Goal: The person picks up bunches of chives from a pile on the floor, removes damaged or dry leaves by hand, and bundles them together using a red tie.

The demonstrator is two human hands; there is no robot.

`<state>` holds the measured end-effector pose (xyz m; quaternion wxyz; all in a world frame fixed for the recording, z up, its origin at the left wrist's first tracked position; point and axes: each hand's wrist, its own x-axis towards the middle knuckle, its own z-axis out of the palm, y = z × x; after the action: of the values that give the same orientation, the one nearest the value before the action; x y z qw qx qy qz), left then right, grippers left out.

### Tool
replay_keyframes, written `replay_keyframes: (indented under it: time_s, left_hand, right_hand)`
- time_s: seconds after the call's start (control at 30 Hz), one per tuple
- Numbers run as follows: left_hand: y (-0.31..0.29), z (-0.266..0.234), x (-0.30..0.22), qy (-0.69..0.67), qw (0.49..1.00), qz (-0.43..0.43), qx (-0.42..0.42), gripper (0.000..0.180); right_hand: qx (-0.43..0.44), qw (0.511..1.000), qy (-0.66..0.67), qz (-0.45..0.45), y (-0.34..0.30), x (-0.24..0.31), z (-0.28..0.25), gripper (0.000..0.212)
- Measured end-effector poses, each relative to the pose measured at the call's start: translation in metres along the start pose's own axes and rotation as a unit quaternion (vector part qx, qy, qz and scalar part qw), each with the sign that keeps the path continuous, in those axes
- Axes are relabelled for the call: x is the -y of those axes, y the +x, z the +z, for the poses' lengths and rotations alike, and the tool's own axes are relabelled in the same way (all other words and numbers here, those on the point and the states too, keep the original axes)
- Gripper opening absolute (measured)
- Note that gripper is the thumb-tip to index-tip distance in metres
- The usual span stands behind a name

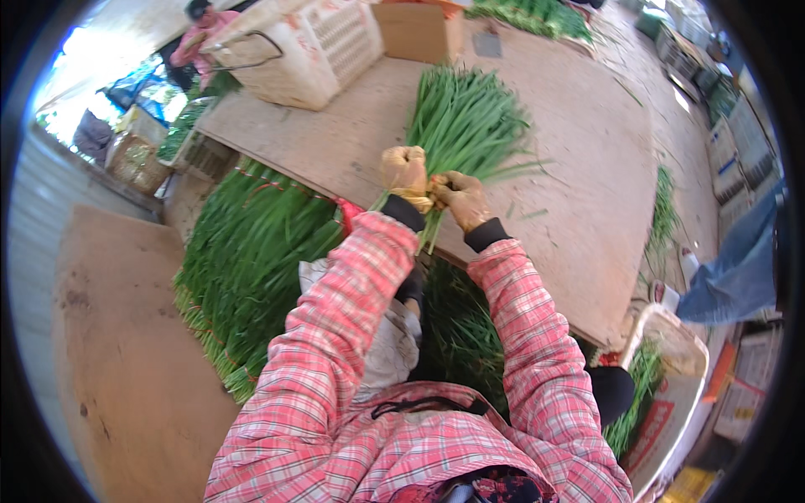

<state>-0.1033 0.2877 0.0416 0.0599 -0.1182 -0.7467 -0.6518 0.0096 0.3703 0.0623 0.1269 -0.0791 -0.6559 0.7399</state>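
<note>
A bunch of long green garlic chives [465,117] lies on the brown board table [579,243], its leaves fanned out away from me and its stalk ends toward me. My left hand [406,174], in a yellowish glove, is closed around the left side of the stalks. Pressed against their right side, my right hand [464,199] is gloved too, with its fingers pinched together. Between the two hands a bit of orange-red band [434,186] shows at the stalks; the gloves hide most of it.
Many tied chive bunches [251,251] are stacked left of my lap. Loose chives [461,314] lie below the table edge. A white crate [302,54] and a cardboard box [419,32] stand at the back. A white basket [683,344] is at right, near someone's blue-trousered leg [729,268]. Another person [201,42] is far left.
</note>
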Motion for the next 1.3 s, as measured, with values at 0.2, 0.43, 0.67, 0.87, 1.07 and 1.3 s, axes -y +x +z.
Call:
replay_keyframes:
  time_s: [0.2,0.43,0.67,0.87,1.07,1.3]
  left_hand:
    - [0.004,-0.03,0.004,-0.114,0.948,-0.089,0.283,0.029]
    - [-0.028,-0.054,-0.074,0.391,0.865,0.096,0.299,0.098]
    - [-0.019,-0.046,-0.06,0.548,0.786,-0.034,0.285,0.091]
    - [-0.023,-0.047,-0.059,0.568,0.784,0.039,0.246,0.068]
    - [-0.064,-0.025,-0.014,0.614,0.756,0.201,0.107,0.058]
    - [-0.04,-0.048,-0.039,0.124,0.958,-0.029,0.257,0.057]
  right_hand:
    - [0.016,0.996,0.088,0.022,-0.012,-0.007,-0.001,0.011]
    - [0.074,0.965,0.222,0.115,0.028,0.004,-0.003,0.016]
    - [-0.03,0.98,0.195,0.028,-0.056,0.003,-0.057,0.011]
    - [-0.099,0.987,0.12,0.027,-0.095,-0.02,-0.047,0.007]
    - [-0.026,0.994,-0.096,-0.053,-0.017,0.033,0.032,0.012]
    - [-0.063,0.995,0.003,0.072,0.025,0.018,0.032,0.015]
